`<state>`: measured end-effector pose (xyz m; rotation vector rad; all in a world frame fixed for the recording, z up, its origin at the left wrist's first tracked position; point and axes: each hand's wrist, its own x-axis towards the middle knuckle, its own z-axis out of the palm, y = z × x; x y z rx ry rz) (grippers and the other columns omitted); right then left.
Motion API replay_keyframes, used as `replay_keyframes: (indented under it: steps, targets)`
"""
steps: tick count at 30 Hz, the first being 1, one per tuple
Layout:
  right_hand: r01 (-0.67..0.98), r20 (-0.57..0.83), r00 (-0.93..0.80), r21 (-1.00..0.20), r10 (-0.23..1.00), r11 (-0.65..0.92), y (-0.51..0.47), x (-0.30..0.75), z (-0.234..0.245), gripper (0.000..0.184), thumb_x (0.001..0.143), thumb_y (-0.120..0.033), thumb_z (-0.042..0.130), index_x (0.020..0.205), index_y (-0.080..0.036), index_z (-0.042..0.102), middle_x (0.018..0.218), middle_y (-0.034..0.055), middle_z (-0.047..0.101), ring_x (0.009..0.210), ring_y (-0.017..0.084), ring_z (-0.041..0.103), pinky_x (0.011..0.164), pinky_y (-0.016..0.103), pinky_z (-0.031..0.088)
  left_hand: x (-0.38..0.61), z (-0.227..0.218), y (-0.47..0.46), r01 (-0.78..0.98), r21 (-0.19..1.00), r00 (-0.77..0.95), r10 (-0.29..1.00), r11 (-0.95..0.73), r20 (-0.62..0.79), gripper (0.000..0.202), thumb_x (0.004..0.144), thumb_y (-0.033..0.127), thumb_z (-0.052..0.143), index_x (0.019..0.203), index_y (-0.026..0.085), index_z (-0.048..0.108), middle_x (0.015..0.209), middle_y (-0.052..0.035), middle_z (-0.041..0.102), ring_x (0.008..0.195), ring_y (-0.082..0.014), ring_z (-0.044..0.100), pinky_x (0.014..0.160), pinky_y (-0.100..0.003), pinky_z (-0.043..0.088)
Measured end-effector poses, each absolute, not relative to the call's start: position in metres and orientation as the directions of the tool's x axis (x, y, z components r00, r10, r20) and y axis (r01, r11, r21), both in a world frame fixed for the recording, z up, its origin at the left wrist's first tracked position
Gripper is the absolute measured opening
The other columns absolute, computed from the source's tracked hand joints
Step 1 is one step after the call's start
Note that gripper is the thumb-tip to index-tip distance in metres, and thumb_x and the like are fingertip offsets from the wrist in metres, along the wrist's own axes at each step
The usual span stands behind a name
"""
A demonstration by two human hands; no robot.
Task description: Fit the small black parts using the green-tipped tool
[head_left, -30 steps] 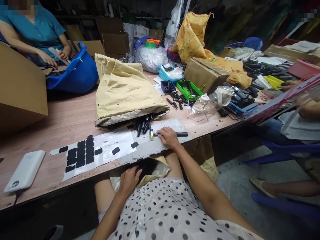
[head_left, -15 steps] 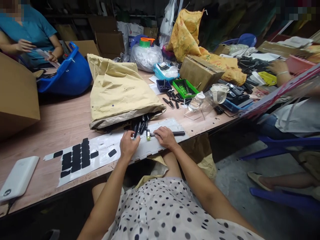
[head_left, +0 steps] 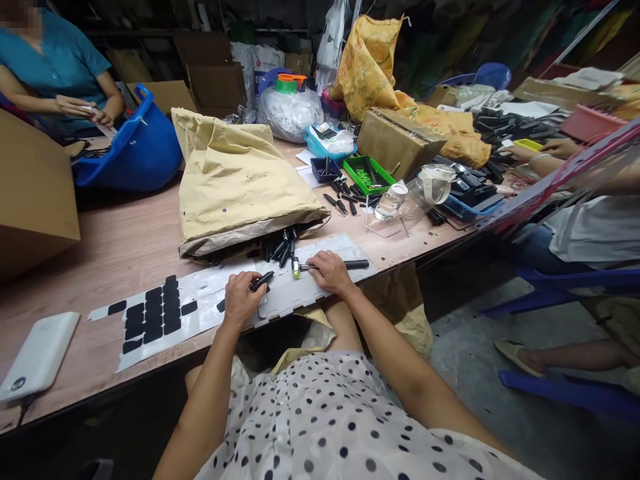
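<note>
My left hand (head_left: 241, 297) is closed around a slim black pen-shaped piece (head_left: 263, 281), whose far end sticks out to the right, just above the grey-white board (head_left: 285, 298). Fingers of my right hand (head_left: 329, 271) are closed on the shaft of a small hammer (head_left: 357, 264) lying across that board. The hammer's head has a yellowish face and points left; its black grip runs out to the right of my hand. More black pieces (head_left: 283, 248) spill from the mouth of a tan sack (head_left: 240, 180) behind the board.
Black rounded patches (head_left: 154, 311) lie on a white sheet (head_left: 200, 321) to the left, near a white power bank (head_left: 39, 357). A green tray (head_left: 369, 175), a clear jar (head_left: 391, 202) and a cardboard box (head_left: 400, 143) stand behind. Co-workers sit at left and right.
My left hand has drawn back left from the pile by the sack, now with a black pen-shaped piece in it. My right hand stays on the hammer.
</note>
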<state>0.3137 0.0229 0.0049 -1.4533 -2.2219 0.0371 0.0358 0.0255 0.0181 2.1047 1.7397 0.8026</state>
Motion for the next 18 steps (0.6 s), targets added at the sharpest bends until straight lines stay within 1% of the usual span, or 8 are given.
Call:
replay_keyframes:
  steps: [5,8,10,12,15,18]
  targets:
    - [0.865,0.384,-0.324,-0.250,0.865,0.435,0.025,0.316,0.005,0.014,0.097,-0.023,0.059,0.102,-0.024,0.072,0.093,0.0065,0.066,0.089,0.024,0.054,0.078,0.034,0.041,0.029,0.005,0.021,0.785,0.567,0.151,0.965,-0.248,0.213,0.014,0.080,0.031,0.070,0.092,0.027,0.076,0.085,-0.0018,0.071,0.085,-0.0236,0.060,0.081,-0.036,0.046]
    - [0.861,0.406,-0.312,-0.261,0.859,0.436,0.019,0.311,0.009,0.015,0.098,-0.023,0.057,0.101,-0.024,0.072,0.091,0.0064,0.066,0.088,0.023,0.057,0.076,0.034,0.043,0.031,0.005,0.021,0.783,0.573,0.161,0.968,-0.243,0.190,0.015,0.080,0.032,0.072,0.093,0.028,0.077,0.085,-0.0017,0.070,0.086,-0.0238,0.059,0.080,-0.036,0.045]
    - [0.848,0.433,-0.285,-0.302,0.855,0.436,0.011,0.302,0.014,0.018,0.100,-0.023,0.053,0.103,-0.024,0.071,0.092,0.0063,0.066,0.089,0.022,0.059,0.077,0.033,0.045,0.032,0.006,0.021,0.779,0.577,0.170,0.968,-0.245,0.182,0.015,0.081,0.033,0.073,0.094,0.029,0.078,0.085,-0.0016,0.070,0.087,-0.0238,0.059,0.080,-0.036,0.044]
    - [0.820,0.452,-0.248,-0.373,0.857,0.434,0.002,0.290,0.018,0.021,0.102,-0.024,0.050,0.109,-0.025,0.070,0.096,0.0058,0.066,0.091,0.021,0.062,0.080,0.030,0.048,0.031,0.006,0.022,0.778,0.578,0.173,0.968,-0.246,0.179,0.015,0.081,0.033,0.073,0.095,0.029,0.078,0.085,-0.0016,0.070,0.088,-0.0238,0.059,0.081,-0.036,0.044]
    - [0.770,0.433,-0.215,-0.477,0.876,0.425,-0.007,0.271,0.023,0.024,0.103,-0.025,0.048,0.113,-0.028,0.069,0.100,0.0042,0.067,0.092,0.019,0.064,0.080,0.027,0.051,0.031,0.003,0.022,0.774,0.585,0.172,0.970,-0.242,0.172,0.017,0.081,0.034,0.074,0.096,0.030,0.079,0.087,-0.0017,0.071,0.089,-0.0240,0.058,0.081,-0.036,0.044]
    - [0.733,0.404,-0.208,-0.539,0.891,0.415,-0.010,0.258,0.025,0.027,0.103,-0.025,0.046,0.117,-0.029,0.069,0.101,0.0039,0.069,0.095,0.018,0.066,0.082,0.027,0.053,0.031,0.001,0.022,0.764,0.600,0.174,0.972,-0.236,0.161,0.018,0.081,0.035,0.075,0.097,0.031,0.080,0.089,-0.0017,0.071,0.090,-0.0240,0.058,0.082,-0.036,0.044]
